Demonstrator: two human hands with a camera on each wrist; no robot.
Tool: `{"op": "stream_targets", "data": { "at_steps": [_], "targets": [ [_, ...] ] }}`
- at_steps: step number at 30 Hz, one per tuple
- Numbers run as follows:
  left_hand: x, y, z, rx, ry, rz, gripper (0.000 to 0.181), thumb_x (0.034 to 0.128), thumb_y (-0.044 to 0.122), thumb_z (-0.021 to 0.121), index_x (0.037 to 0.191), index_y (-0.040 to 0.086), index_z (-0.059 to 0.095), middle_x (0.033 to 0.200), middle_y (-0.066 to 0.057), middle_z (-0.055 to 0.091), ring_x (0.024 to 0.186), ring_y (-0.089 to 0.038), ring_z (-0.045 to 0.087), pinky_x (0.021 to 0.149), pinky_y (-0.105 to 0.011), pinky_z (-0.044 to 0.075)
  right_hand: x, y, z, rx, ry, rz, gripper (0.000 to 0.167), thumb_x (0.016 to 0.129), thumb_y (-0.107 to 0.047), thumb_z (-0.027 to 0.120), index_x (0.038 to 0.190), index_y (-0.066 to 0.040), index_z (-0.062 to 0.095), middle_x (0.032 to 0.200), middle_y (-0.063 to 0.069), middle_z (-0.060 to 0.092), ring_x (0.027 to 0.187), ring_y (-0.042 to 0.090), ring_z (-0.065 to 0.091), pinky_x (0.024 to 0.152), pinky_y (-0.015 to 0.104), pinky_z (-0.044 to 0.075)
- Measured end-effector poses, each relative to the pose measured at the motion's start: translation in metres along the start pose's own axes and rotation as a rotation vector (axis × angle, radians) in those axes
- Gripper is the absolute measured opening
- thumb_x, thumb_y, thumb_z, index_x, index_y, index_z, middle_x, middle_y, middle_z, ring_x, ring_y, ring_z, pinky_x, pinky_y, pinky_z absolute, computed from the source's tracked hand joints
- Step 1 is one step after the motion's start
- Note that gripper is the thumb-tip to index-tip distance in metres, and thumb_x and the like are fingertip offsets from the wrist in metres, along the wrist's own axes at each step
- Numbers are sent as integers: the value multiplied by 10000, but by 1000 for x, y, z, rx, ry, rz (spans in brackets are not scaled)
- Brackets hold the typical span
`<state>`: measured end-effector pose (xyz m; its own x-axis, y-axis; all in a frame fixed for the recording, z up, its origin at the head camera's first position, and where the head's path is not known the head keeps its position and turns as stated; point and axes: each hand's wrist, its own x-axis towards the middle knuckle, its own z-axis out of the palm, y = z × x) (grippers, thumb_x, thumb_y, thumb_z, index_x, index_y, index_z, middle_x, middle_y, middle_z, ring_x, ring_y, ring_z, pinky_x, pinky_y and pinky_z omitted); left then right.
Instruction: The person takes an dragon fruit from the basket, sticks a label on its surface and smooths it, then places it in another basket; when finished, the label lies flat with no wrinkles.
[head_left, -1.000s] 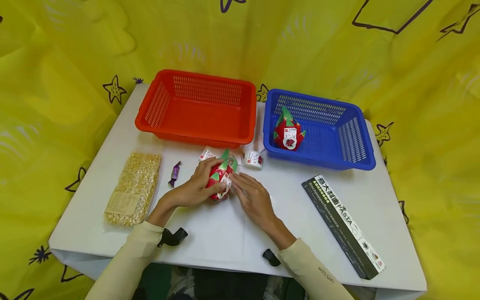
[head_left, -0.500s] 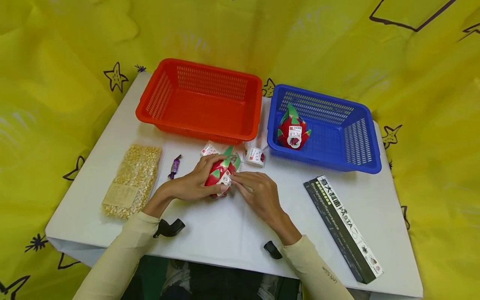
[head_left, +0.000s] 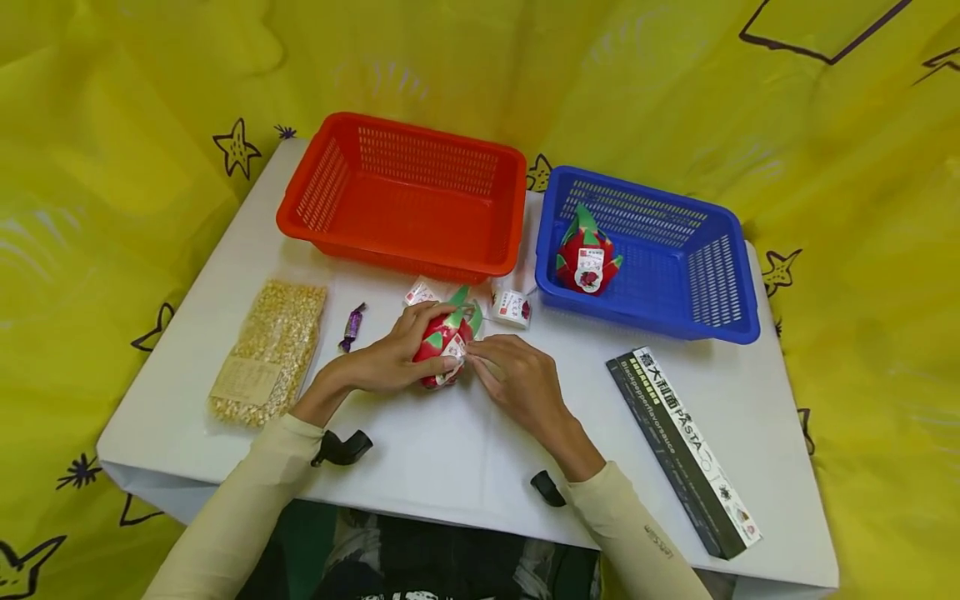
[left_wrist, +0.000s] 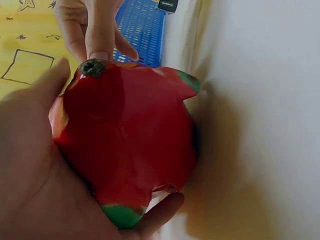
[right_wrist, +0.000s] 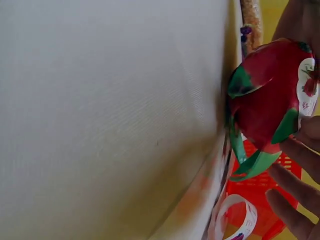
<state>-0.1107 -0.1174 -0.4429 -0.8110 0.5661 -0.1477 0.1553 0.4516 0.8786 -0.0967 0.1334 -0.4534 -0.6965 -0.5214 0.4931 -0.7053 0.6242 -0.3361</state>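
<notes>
A red dragon fruit with green scales (head_left: 442,343) is held just over the white table, in front of the red basket. My left hand (head_left: 393,354) grips it from the left, its thumb near the white label (head_left: 453,354) on the fruit's side. In the left wrist view, the palm cups the fruit's smooth red underside (left_wrist: 135,130). My right hand (head_left: 525,379) has thumb and forefinger together at the label's edge. The right wrist view shows those fingertips at the label (right_wrist: 306,92), the other fingers spread. A second labelled dragon fruit (head_left: 587,254) sits in the blue basket's left end.
Behind stand a red basket (head_left: 408,262) and a blue basket (head_left: 645,317). A label roll (head_left: 512,307) and a loose label strip (head_left: 422,290) lie before them. Corn kernels in a bag (head_left: 273,350) and a purple-wrapped candy (head_left: 352,327) are left; a pasta box (head_left: 682,450) is right.
The head view has shifted slightly. My right thumb and forefinger have come together at the label's edge, while my left hand keeps its grip on the dragon fruit.
</notes>
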Motion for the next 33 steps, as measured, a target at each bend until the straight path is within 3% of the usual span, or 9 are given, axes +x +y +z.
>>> {"op": "stream_targets", "data": {
  "at_steps": [6, 15, 20, 24, 28, 33],
  "targets": [
    [-4, -2, 1, -10, -23, -21, 850, 1022, 382, 710, 1664, 240, 171, 1640, -221, 127, 1408, -409, 335, 1088, -537, 419, -12, -11, 9, -5, 32, 5, 323, 905, -135, 838, 1226, -114, 812, 1204, 11, 795, 1118, 185, 746, 928, 357, 614],
    [-3, -2, 7, 5, 40, -71, 798, 1035, 436, 676, 1663, 316, 199, 1661, -201, 155, 1361, -413, 443, 1063, -563, 480, -12, -20, 11, -18, 61, 89, 288, 936, -152, 743, 1211, -112, 818, 1184, 21, 801, 1125, 208, 747, 854, 393, 639],
    [-1, -3, 5, 17, 79, -48, 820, 995, 415, 736, 1641, 272, 252, 1544, -216, 316, 1206, -352, 562, 965, -445, 532, -10, -18, 12, -61, 2, 135, 323, 966, -162, 681, 1264, -105, 791, 1201, 39, 795, 1128, 222, 746, 792, 426, 647],
    [-1, -5, 5, -18, 76, -57, 822, 977, 388, 770, 1621, 266, 274, 1457, -213, 364, 1121, -324, 584, 894, -385, 535, -9, -16, 12, -102, -61, 176, 344, 956, -141, 681, 1283, -123, 786, 1206, 53, 793, 1124, 231, 747, 768, 437, 647],
    [2, -5, 6, -40, 51, -52, 894, 944, 399, 811, 1628, 251, 254, 1452, -220, 355, 1136, -330, 571, 890, -375, 530, -7, -20, 9, -113, -40, 195, 364, 951, -119, 677, 1298, -151, 783, 1300, 34, 761, 1188, 229, 722, 812, 437, 641],
    [4, -3, 7, -16, 59, -51, 974, 886, 410, 867, 1624, 250, 253, 1457, -213, 357, 1170, -340, 549, 912, -391, 515, -10, -26, 11, -109, -42, 203, 402, 977, -107, 615, 1360, -109, 737, 1404, 51, 705, 1289, 262, 668, 878, 452, 632]
  ]
}}
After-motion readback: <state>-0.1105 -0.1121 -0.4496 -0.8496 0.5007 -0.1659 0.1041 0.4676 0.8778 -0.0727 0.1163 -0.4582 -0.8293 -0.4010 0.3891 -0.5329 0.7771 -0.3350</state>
